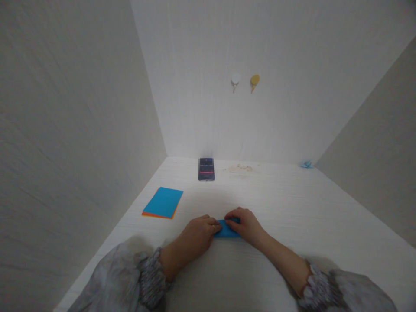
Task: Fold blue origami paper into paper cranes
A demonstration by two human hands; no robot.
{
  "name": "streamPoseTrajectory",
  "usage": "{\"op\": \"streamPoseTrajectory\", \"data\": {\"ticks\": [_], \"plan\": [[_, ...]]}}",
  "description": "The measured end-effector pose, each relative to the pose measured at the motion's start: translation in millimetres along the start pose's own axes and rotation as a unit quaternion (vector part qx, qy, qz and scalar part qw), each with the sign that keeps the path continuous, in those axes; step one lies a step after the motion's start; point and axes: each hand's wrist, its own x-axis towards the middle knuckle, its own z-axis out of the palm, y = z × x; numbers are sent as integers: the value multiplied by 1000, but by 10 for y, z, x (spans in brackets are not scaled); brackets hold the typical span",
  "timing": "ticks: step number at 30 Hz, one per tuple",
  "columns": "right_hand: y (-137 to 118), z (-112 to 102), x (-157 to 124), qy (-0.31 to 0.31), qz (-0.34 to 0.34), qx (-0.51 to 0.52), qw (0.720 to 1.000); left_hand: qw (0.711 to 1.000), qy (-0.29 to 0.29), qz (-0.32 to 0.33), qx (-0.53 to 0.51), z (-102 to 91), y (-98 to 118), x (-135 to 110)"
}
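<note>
A folded strip of blue paper [226,230] lies on the white tabletop between my hands. My left hand [204,232] bears down on its left end, with the fingers close together and a ring on one of them. At the right end, the curved fingers and thumb of my right hand [244,224] pinch the paper near its far edge. Both hands cover parts of the strip, so its ends are partly hidden.
A stack of blue and orange paper sheets [164,202] lies to the left. A dark phone [206,169] stands by the back wall. In the far right corner sits a small light-blue folded paper piece [306,164]. White [235,79] and yellow [255,80] hooks hang on the wall.
</note>
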Motion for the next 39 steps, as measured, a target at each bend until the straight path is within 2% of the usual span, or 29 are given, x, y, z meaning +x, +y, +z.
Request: {"op": "streamPoseTrajectory", "data": {"ticks": [5,10,21,33,39], "plan": [[79,-35,-51,4,28,10,1000,1000,1,-4,23,1,12,-10],[193,-68,-105,-6,61,60,996,999,-2,2,39,37,-2,-22],[368,-51,-98,-34,89,182,979,999,-4,3,39,21,-4,-22],[356,-52,-82,-12,73,141,987,999,-7,4,52,25,4,-17],[282,-95,-85,-12,43,71,997,998,-12,9,67,30,-2,-14]]}}
